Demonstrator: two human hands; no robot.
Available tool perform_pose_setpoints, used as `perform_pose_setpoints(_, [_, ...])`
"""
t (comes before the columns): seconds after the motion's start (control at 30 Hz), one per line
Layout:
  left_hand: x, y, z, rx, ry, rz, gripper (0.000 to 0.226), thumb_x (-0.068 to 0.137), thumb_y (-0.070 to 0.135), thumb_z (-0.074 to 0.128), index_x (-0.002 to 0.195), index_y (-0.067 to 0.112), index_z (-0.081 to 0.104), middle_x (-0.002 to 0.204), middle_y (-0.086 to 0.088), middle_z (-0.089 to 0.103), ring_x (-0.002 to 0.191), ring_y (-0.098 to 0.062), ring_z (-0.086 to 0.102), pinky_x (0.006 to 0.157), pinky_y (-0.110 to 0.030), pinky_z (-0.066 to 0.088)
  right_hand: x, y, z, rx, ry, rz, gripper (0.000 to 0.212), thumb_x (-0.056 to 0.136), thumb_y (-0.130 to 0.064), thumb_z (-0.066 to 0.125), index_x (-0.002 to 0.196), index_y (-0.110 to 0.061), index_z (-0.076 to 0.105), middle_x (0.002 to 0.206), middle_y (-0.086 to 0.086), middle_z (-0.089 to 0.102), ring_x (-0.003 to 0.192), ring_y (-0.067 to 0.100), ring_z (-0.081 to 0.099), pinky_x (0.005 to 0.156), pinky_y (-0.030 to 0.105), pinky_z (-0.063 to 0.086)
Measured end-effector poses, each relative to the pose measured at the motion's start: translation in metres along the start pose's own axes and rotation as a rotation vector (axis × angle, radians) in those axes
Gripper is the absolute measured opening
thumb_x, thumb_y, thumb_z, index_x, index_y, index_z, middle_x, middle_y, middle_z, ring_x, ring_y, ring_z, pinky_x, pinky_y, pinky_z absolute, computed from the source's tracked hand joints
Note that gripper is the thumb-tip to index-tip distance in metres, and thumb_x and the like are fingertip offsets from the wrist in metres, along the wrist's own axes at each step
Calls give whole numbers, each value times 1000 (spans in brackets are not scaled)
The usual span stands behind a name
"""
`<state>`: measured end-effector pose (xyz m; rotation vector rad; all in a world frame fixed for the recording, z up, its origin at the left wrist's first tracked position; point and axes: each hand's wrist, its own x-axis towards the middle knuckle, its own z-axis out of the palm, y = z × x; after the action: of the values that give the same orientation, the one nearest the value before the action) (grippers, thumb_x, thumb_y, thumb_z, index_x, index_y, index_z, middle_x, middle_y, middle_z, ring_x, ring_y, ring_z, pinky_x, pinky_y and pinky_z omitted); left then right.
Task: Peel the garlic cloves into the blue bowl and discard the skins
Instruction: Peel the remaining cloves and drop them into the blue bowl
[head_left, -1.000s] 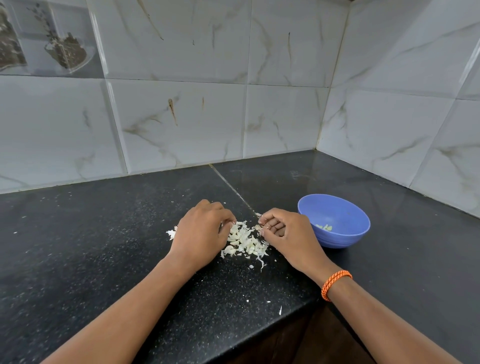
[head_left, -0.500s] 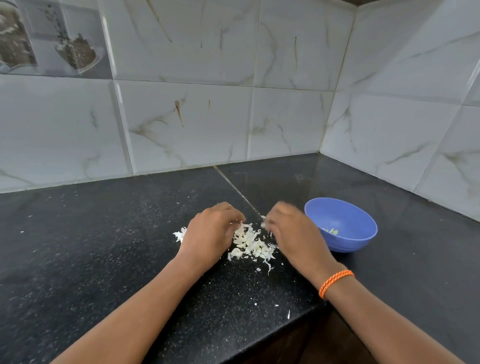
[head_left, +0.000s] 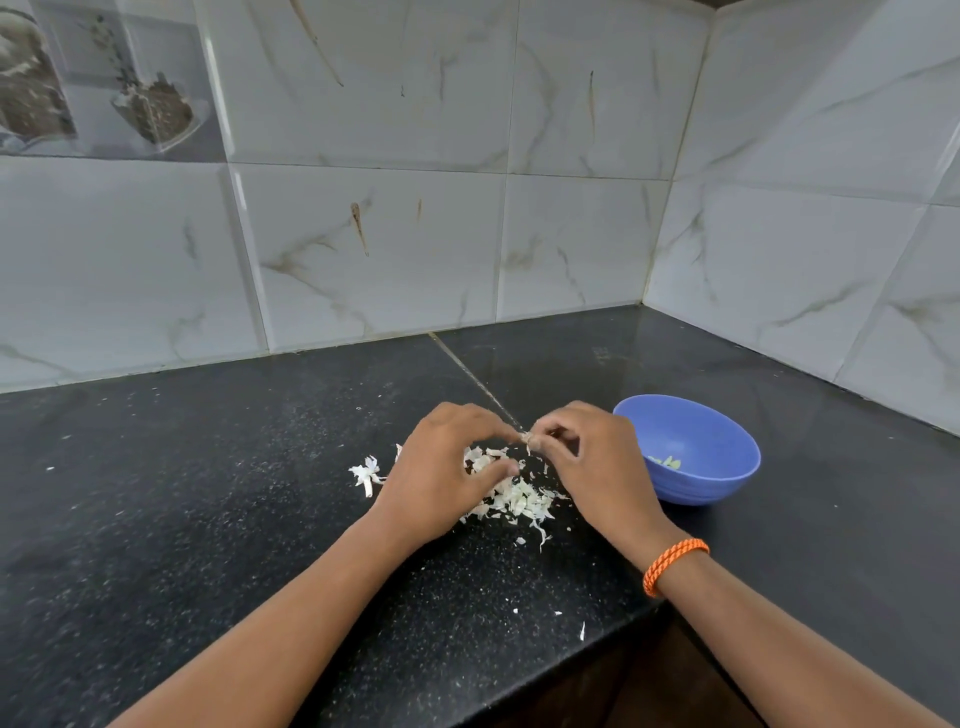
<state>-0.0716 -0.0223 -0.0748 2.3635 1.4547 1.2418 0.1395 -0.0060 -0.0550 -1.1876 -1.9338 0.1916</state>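
A pile of white garlic skins (head_left: 514, 499) lies on the black counter (head_left: 208, 519). My left hand (head_left: 441, 467) and my right hand (head_left: 597, 462) meet just above the pile, fingertips pinching a small garlic clove (head_left: 525, 437) between them. The clove is mostly hidden by the fingers. A blue bowl (head_left: 717, 431) stands right of my right hand, with a few peeled cloves (head_left: 665, 461) at its bottom.
A loose bunch of skin (head_left: 366, 475) lies left of my left hand. Small flakes (head_left: 582, 631) dot the counter near its front edge. Tiled walls meet in a corner behind the bowl. The counter edge drops off at the lower middle.
Both hands have lifted off the skin pile and come together, fingertips now pinching a clove between them. The view has shifted slightly.
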Motion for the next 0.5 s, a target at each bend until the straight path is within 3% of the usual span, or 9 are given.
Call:
perform_pose_setpoints(0.13, [0, 5, 2, -26, 33, -48, 25, 87, 55, 84, 106, 40, 79, 95, 28, 72, 98, 4, 63, 83, -16, 46, -12, -8, 6, 194, 14, 83, 11, 95, -17, 79, 87, -24, 79, 84, -14, 74, 74, 8, 69, 64, 13, 48])
perform_pose_setpoints(0.2, [0, 6, 2, -41, 50, -64, 16, 88, 51, 85, 94, 38, 81, 86, 26, 74, 86, 3, 67, 75, -20, 49, -15, -6, 8, 271, 18, 107, 10, 96, -16, 78, 88, -22, 79, 85, -14, 74, 70, 8, 71, 64, 13, 50])
perform_pose_setpoints(0.3, [-2, 10, 4, -74, 41, -99, 8, 92, 40, 85, 88, 33, 82, 83, 21, 77, 66, 8, 61, 61, -13, 36, -18, -5, 12, 349, -4, 141, 8, 99, -16, 75, 93, -21, 78, 77, -16, 72, 63, 9, 69, 61, 15, 49])
perform_pose_setpoints(0.4, [-5, 13, 4, -85, 57, -125, 8, 95, 38, 82, 89, 34, 81, 84, 23, 76, 66, 9, 60, 61, -10, 34, -18, -4, 13, 430, -45, 188, 8, 101, -15, 71, 98, -19, 77, 69, -6, 71, 54, 5, 63, 57, 22, 50])
perform_pose_setpoints(0.5, [-4, 11, 4, -80, 74, -141, 11, 95, 36, 80, 84, 34, 77, 80, 23, 72, 71, 1, 64, 63, -19, 41, -17, -2, 12, 496, -67, 223, 15, 106, -14, 64, 103, -18, 78, 71, 4, 71, 54, 7, 61, 54, 31, 54])
